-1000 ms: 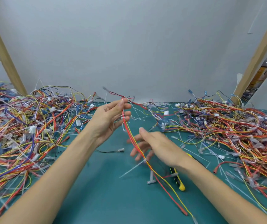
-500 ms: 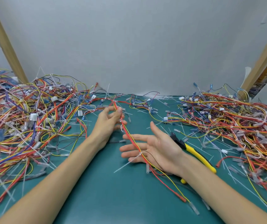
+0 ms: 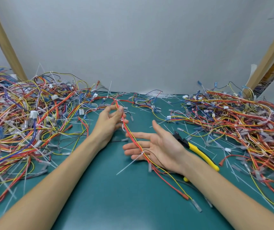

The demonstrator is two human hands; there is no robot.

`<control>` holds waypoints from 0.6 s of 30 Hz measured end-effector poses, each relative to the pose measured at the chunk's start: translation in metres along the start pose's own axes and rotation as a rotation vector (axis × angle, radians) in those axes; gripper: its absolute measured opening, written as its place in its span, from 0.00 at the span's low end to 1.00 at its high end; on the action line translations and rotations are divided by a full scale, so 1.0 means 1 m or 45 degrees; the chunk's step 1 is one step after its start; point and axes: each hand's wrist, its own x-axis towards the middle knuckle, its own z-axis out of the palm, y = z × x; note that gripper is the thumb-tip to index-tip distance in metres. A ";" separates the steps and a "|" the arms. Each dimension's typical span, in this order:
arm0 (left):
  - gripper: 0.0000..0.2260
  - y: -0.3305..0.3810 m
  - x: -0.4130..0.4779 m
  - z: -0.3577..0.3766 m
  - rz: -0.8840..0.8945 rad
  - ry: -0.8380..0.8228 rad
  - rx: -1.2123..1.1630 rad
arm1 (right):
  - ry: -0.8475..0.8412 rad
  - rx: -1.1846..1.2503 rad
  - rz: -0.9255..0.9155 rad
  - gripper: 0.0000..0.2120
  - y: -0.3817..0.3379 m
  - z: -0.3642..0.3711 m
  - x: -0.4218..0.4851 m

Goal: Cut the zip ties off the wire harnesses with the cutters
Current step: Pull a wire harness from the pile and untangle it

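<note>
A thin red and yellow wire harness (image 3: 133, 140) runs from the far middle of the table down toward me. My left hand (image 3: 111, 123) pinches it between thumb and fingers near its upper end. My right hand (image 3: 156, 146) lies palm up with straight fingers under the harness. A white zip tie (image 3: 142, 153) with a long tail sits on the harness over my right fingers, and another zip tie (image 3: 122, 120) sits just below my left thumb. The yellow-handled cutters (image 3: 197, 151) lie on the mat right of my right hand, held by neither hand.
A big tangle of wire harnesses (image 3: 25, 123) covers the left side of the green mat (image 3: 99, 196), and another pile of harnesses (image 3: 242, 120) covers the right. Cut zip tie pieces lie scattered over the mat. A grey wall stands behind, with wooden posts (image 3: 3, 39) at both sides.
My right hand turned palm up and spread flat under the harness. My left hand lowered with the harness toward the mat. The cutters, earlier half hidden behind my right wrist, now show beside it.
</note>
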 end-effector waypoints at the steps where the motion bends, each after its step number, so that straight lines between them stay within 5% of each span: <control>1: 0.05 0.000 0.000 0.000 0.001 -0.004 -0.005 | 0.001 -0.005 0.000 0.37 0.000 0.000 0.000; 18: 0.11 0.008 -0.005 0.004 -0.061 0.005 -0.048 | 0.051 -0.098 -0.050 0.30 0.003 -0.005 0.004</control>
